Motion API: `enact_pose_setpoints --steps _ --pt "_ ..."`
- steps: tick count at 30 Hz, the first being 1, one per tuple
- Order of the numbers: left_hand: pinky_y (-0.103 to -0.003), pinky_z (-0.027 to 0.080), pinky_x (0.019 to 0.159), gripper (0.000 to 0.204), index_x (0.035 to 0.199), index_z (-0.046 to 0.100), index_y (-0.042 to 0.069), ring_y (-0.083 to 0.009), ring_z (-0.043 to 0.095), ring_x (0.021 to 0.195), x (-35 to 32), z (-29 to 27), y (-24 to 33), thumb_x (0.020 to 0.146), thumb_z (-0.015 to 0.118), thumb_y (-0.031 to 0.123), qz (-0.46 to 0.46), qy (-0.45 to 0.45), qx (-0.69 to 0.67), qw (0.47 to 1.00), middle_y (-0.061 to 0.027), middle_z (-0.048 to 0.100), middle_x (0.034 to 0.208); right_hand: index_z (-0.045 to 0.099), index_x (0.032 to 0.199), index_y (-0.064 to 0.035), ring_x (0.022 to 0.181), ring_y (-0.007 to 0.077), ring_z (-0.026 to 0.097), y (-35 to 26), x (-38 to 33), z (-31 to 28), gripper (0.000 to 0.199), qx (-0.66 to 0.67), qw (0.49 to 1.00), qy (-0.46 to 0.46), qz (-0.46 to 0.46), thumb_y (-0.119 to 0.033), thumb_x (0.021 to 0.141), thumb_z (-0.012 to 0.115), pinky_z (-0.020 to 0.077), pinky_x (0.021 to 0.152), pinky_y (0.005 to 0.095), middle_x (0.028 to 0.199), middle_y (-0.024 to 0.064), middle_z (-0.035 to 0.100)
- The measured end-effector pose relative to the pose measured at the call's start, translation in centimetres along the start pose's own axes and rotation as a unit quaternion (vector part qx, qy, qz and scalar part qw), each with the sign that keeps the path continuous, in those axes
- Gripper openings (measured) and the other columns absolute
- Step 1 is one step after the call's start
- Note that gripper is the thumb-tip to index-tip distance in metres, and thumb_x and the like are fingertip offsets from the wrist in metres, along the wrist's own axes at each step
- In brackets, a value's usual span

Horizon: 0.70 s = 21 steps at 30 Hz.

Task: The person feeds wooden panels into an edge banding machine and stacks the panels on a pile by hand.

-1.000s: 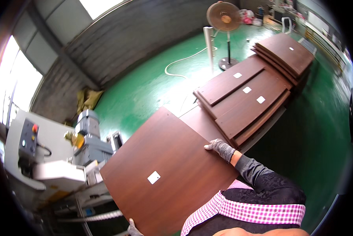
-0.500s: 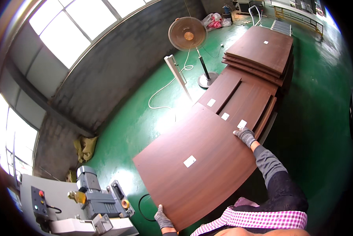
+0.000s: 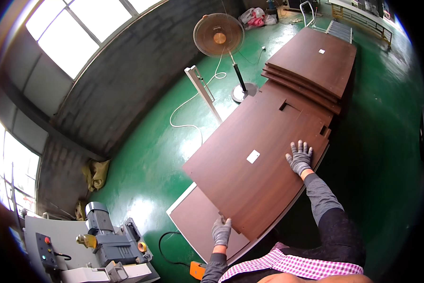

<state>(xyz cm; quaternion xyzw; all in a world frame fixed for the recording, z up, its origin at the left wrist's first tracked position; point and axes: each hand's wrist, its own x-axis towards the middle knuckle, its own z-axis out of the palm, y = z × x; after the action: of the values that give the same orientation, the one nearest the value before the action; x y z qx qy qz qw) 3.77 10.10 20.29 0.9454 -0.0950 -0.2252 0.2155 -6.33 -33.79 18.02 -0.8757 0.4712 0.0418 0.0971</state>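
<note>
A large wood-grain brown panel (image 3: 268,137) with a small white label (image 3: 253,156) lies before me on other brown panels. My left hand (image 3: 221,232), in a grey glove, grips the panel's near-left edge with bent fingers. My right hand (image 3: 300,159), gloved in striped grey, rests flat on the panel near its right edge, fingers spread. Below the panel's near-left end, a duller brown board with a pale rim (image 3: 197,212) shows. The panel covers most of the pieces under it; a dark slot shows beyond its far edge.
Farther off stands a stack of brown panels (image 3: 311,59). A pedestal fan (image 3: 220,37) and a pale post (image 3: 203,94) with a white cable are on the green floor to the left. At lower left is a grey motor machine (image 3: 115,243), near an orange object (image 3: 197,270).
The panel has moved rightward and away from me onto the pile, uncovering the pale-rimmed board. My right hand has gone from gripping the edge to lying flat; my left hand moved right and forward.
</note>
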Motion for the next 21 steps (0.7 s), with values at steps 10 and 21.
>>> enact_pose_setpoints --steps 10,21 --pt "-0.046 0.037 0.107 0.091 0.143 0.038 0.009 -0.0499 0.036 0.130 1.3 2.5 6.0 0.069 0.079 0.042 0.085 -0.011 0.104 0.991 -0.0331 0.016 0.151 0.027 0.150 -0.0237 0.145 0.0337 0.015 0.4 1.0 -0.9 0.066 -0.035 0.999 0.022 0.011 -0.055 0.094 0.038 0.0064 0.115 0.0561 0.158 0.0125 0.018" --pt "-0.043 0.040 0.097 0.058 0.122 0.055 0.004 -0.0353 0.049 0.119 -4.2 0.8 -3.6 0.072 0.072 0.026 0.373 -0.031 0.079 0.924 -0.0171 0.052 0.127 0.026 0.150 -0.0168 0.143 0.0318 0.020 -4.8 -5.3 3.1 0.065 -0.097 0.991 0.069 0.068 -0.053 0.097 0.033 0.0174 0.114 0.0477 0.156 0.0131 0.024"
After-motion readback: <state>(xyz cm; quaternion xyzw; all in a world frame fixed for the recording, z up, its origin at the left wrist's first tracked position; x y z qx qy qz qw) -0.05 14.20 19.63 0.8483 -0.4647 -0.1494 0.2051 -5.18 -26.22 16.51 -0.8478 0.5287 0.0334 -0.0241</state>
